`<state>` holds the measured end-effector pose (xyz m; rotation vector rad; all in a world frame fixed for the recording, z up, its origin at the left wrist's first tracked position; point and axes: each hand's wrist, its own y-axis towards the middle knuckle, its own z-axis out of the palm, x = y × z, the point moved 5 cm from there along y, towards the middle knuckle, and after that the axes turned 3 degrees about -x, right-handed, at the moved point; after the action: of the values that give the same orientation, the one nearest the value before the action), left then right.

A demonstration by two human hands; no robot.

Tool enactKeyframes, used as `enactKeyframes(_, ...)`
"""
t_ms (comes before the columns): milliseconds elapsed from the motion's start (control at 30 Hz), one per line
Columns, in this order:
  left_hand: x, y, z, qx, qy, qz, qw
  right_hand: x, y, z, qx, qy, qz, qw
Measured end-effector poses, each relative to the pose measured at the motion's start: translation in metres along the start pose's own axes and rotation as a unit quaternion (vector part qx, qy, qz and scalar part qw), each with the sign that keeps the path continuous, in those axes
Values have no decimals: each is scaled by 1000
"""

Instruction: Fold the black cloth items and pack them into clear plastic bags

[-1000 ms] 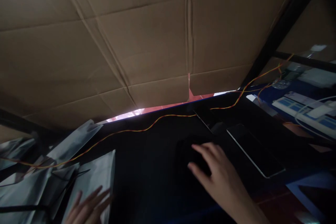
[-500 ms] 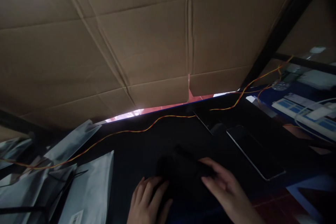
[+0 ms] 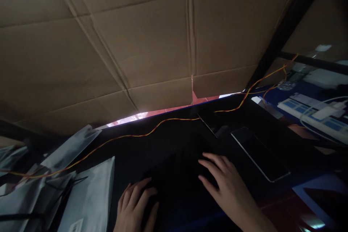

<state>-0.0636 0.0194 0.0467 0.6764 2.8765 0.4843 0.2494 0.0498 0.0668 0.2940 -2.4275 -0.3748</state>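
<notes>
A dark item [image 3: 176, 185], too dim to be identified, is seen lying on the black table [image 3: 152, 148] btwn both hands. L hand [image 3: 134, 208] & R hand [image 3: 227, 186] are laid flat on its edges, fingers spread, nothing gripped. A phone [image 3: 258, 154] is seen just to its R; grey mailer bags [image 3: 89, 195] are stacked at L.

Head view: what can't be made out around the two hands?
- Dark thing under left hand and right hand: head view, too dark to identify; left grip unclear.
- Grey bags: head view, cut off by the bottom and left edges; label too small.
- Phone: head view, screen dark, nothing readable.
</notes>
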Motion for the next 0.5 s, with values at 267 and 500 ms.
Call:
enactKeyframes(267, 25, -21, -8, 0, 11, 78, 997, -74, -29, -59, -28, -45, 143, 988)
enactKeyframes(500, 12, -2, -27, 45, 10, 88, 995, -14, -12, -39, 19, -87, -37, 995)
